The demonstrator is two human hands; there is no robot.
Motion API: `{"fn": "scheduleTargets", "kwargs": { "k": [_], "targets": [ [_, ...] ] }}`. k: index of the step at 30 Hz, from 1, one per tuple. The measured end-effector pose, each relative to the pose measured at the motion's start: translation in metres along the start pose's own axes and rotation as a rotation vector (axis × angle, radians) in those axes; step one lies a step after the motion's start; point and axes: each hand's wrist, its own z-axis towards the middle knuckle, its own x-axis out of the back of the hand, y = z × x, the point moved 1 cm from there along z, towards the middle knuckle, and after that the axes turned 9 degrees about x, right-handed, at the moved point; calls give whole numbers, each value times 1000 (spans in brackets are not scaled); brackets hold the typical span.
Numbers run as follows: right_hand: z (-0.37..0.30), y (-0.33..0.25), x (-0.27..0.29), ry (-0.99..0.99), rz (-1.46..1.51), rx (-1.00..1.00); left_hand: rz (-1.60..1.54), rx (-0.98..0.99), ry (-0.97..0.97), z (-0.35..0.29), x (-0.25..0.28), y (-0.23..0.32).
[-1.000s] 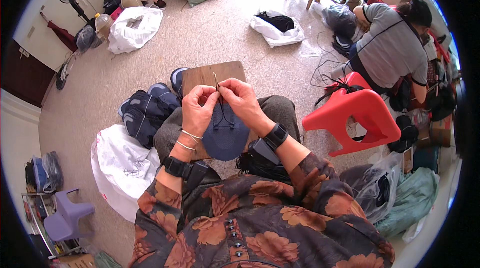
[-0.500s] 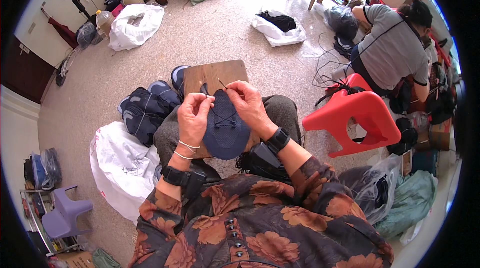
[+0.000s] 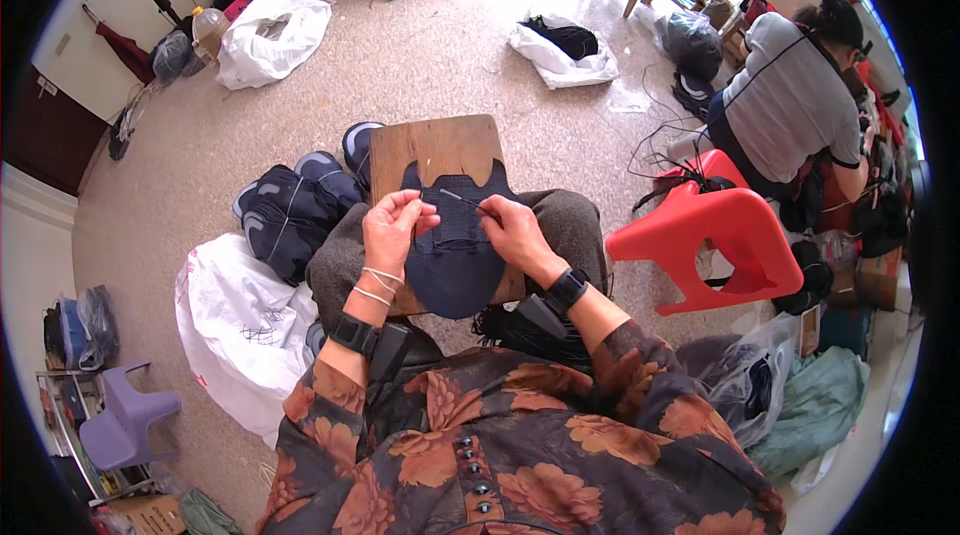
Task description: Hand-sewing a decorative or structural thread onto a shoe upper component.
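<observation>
A dark navy shoe upper [image 3: 455,280] lies on the wooden board [image 3: 440,142] over my lap, its rounded toe towards me and two flaps pointing away. Between the flaps is a mesh panel [image 3: 455,215]. My right hand [image 3: 512,235] is closed in a pinch at the upper's right side. From its fingers a thin shoelace end [image 3: 460,197] sticks out leftward over the mesh. At the left edge of the upper, my left hand [image 3: 390,230] pinches with thumb and forefinger; what sits between them is too small to make out.
Bundled dark shoe uppers [image 3: 285,210] and a white sack [image 3: 240,325] lie left of my legs. A red plastic stool [image 3: 715,235] stands at right, with a person [image 3: 795,100] bent over beyond it. A purple chair [image 3: 125,420] is at far left.
My right hand has moved right and towards me, and the lace end now points leftward. The laces seen crossed over the upper before no longer show; both side flaps now stand out.
</observation>
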Motion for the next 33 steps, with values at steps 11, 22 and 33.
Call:
{"fn": "scheduleTargets", "kwargs": {
  "k": [11,22,33],
  "targets": [
    [-12,-30,-30,-63,-208,429,214,-78,-152,29,13,-22],
    [-19,-30,-71,74,-458,251,994,-492,-294,-2,30,-26],
    [-17,-28,-67,16,-474,258,941,-473,-282,0,36,-28]
  ]
}}
